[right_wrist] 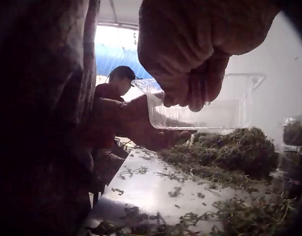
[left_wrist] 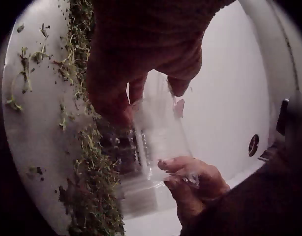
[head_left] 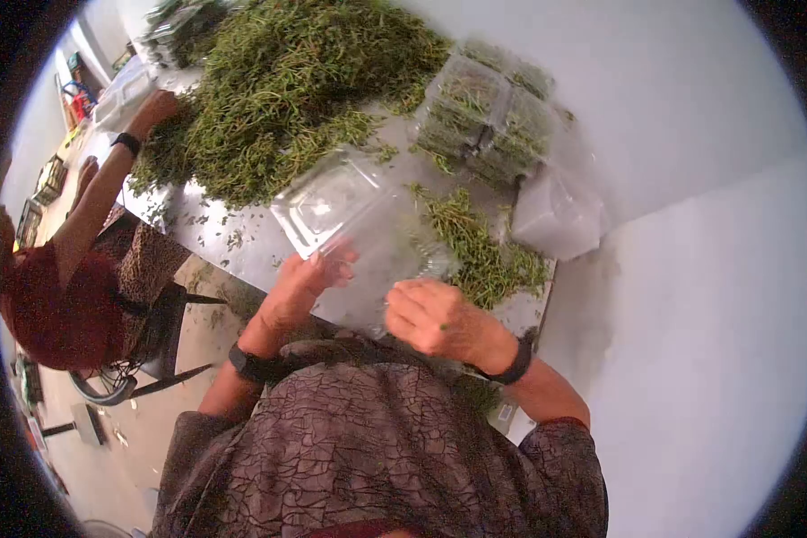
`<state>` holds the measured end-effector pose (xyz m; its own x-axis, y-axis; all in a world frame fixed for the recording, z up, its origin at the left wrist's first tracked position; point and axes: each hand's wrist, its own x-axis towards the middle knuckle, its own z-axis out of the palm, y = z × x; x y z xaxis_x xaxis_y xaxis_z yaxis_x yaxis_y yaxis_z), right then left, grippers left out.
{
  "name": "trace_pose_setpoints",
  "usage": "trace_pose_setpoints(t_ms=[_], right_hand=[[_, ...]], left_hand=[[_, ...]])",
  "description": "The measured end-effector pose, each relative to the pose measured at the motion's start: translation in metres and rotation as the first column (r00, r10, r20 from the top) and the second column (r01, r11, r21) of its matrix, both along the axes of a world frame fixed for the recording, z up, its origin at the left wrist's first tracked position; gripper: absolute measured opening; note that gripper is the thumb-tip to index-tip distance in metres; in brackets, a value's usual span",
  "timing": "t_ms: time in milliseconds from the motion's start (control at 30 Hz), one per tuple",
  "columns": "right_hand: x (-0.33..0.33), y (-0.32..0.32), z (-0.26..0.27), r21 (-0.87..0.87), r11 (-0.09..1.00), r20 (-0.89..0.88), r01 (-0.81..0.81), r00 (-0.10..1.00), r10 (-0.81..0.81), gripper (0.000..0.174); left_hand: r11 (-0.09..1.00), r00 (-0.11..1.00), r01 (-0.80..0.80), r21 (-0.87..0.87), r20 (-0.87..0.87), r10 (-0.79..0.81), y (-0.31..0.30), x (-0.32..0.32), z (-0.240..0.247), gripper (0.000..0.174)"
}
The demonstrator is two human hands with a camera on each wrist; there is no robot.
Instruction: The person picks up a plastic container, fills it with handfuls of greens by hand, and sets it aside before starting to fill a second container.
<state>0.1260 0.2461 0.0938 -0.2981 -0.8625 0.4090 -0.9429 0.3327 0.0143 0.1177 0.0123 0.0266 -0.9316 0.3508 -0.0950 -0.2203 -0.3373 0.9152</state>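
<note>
A clear plastic clamshell container is held up over the near edge of the table, its hinged halves spread apart. My left hand grips it from the left, thumb and fingers around its side. From the other side my right hand pinches the container's edge, fingers curled. In the left wrist view, the right hand shows thumb and fingertips together on the clear plastic. The right wrist view has the container above the table, with curled fingers overlapping its near wall.
A large heap of green leafy sprigs covers the table's far left. Nearer lies a smaller pile. Filled clear containers are stacked at the back right, beside a translucent white plastic bundle. Another person reaches into the heap from the left.
</note>
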Motion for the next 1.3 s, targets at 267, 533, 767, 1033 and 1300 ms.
trace_pose_setpoints(t_ms=[267, 533, 767, 1033, 1300], right_hand=[[-0.006, -0.012, -0.020, -0.067, 0.973, 0.053, 0.220, 0.975, -0.217, 0.014], [-0.009, 0.027, -0.026, -0.136, 0.666, 0.204, 0.733, 0.679, -0.705, 0.012], [-0.003, -0.008, -0.048, -0.055, 0.726, 0.402, 0.685, 0.681, -0.612, 0.022], [-0.015, -0.045, -0.064, -0.044, 0.805, 0.489, 0.592, 0.715, -0.499, 0.030], [-0.022, -0.052, -0.076, -0.057, 0.786, 0.504, 0.615, 0.698, -0.509, 0.021]], left_hand=[[0.933, 0.962, -0.264, -0.244, 0.008, 0.274, -0.013, -0.009, -0.013, 0.043], [0.849, 0.923, -0.385, -0.362, -0.168, 0.346, -0.020, -0.027, -0.043, 0.042], [0.825, 0.962, -0.270, -0.497, -0.179, 0.207, -0.031, -0.035, -0.055, 0.042], [0.803, 0.903, -0.323, -0.500, -0.416, 0.105, -0.038, -0.040, -0.063, 0.034], [0.774, 0.910, -0.265, -0.575, -0.415, 0.003, -0.053, -0.046, -0.061, 0.031]])
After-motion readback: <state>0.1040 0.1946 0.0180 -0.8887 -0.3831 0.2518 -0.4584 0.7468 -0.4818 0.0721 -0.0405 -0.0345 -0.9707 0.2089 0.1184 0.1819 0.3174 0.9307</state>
